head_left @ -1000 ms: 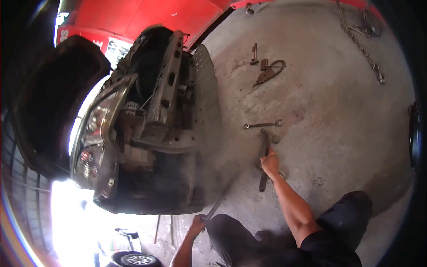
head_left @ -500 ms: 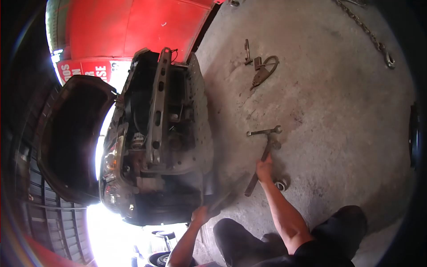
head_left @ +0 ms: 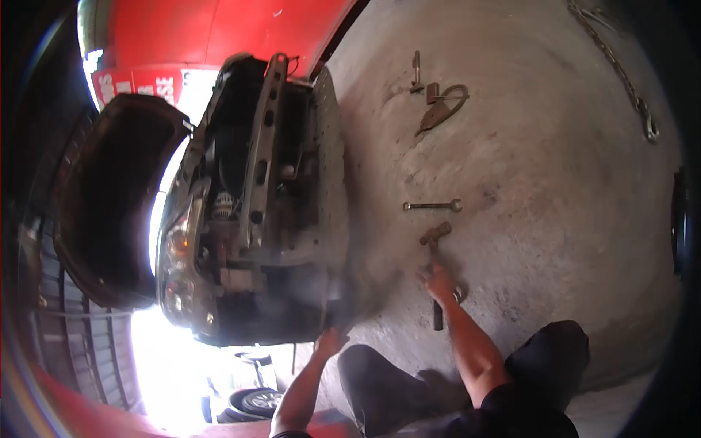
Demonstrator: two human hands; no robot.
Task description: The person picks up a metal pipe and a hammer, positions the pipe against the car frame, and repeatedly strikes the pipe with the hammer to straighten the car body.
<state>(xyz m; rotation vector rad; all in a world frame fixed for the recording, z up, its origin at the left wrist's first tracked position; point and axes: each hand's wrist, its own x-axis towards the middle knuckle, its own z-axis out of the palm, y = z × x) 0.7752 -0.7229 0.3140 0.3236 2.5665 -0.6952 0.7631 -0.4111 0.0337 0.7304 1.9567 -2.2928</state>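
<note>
My right hand (head_left: 439,283) is closed round the handle of a hammer (head_left: 435,233), whose head points away from me and whose handle end shows below the hand. A double-ended wrench (head_left: 432,206) lies on the floor just beyond the hammer head. Part of a round metal piece (head_left: 458,294) shows beside my right hand. My left hand (head_left: 332,342) is at the near lower corner of the car's opened front (head_left: 266,168), its fingers closed; what it holds is blurred against the dark bodywork.
A raised hood (head_left: 120,204) stands at the left. Farther up the concrete floor lie a metal clamp-like piece (head_left: 438,113) and a slim metal tool (head_left: 416,71). A chain with a hook (head_left: 621,77) is at the upper right. A car wheel (head_left: 259,401) shows at the bottom.
The hammer has swung to nearly straight, and its head has drawn back from the wrench. The bar seen earlier in my left hand is no longer clear. The view has shifted slightly.
</note>
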